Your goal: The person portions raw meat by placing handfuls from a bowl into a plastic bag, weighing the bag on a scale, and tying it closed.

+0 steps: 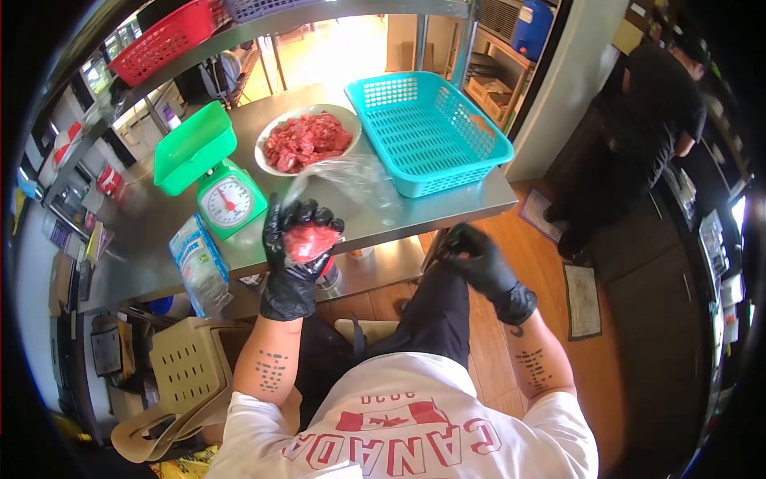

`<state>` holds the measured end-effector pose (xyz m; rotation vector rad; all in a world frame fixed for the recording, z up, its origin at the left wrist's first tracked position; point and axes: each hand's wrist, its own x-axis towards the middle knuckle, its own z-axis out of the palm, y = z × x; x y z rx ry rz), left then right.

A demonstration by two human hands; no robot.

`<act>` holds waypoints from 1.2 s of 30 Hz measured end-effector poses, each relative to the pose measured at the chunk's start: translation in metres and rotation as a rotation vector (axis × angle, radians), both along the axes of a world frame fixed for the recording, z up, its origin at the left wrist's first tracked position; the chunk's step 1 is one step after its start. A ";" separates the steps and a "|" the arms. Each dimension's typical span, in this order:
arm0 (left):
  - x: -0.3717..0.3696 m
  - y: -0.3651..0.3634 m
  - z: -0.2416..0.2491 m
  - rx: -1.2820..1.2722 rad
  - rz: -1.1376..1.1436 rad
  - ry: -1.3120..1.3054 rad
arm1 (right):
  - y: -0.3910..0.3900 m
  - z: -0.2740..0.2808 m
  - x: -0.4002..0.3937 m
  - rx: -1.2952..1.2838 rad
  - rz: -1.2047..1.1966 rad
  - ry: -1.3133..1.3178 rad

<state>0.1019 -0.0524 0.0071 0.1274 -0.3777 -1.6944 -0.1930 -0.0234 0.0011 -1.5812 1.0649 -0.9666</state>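
Observation:
My left hand (289, 275), in a black glove, is palm up at the table's front edge. Its fingers curl around a glossy, pinkish-red portion of raw meat (311, 242). My right hand (485, 270), also gloved in black, is off the table edge to the right with its fingers curled in and thumb and fingertips together; I cannot tell whether something is between them. Beyond the left hand, a white bowl (262, 155) holds a heap of red raw meat pieces (307, 142). Clear plastic (359, 182) lies crumpled beside the bowl.
On the steel table (319, 215) stand a green kitchen scale (229, 199) and a turquoise basket (423, 180). A blue-and-white plastic packet (195, 255) hangs over the front edge. A beige chair (187, 359) is at lower left. Another person (654, 120) works at the right counter.

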 end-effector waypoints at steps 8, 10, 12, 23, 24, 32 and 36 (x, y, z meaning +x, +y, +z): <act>0.010 0.020 -0.027 0.169 0.325 0.108 | -0.140 0.133 0.123 -0.814 -0.076 0.464; 0.012 0.029 -0.016 0.165 0.301 0.090 | -0.197 0.115 0.158 -0.825 0.064 0.483; 0.020 0.031 -0.019 0.152 0.240 0.169 | -0.264 0.072 0.185 -0.863 0.426 0.909; 0.030 0.009 -0.034 0.161 0.016 0.250 | -0.168 0.130 0.138 -0.325 0.400 -0.120; 0.027 0.008 -0.027 0.193 -0.036 0.131 | -0.136 0.144 0.131 -0.296 0.343 0.041; 0.005 -0.003 0.006 -0.482 -0.263 -0.774 | -0.069 0.097 0.093 -0.285 0.730 0.437; -0.005 0.012 0.032 -0.543 -0.342 -0.951 | -0.061 0.131 0.073 -0.229 0.630 0.626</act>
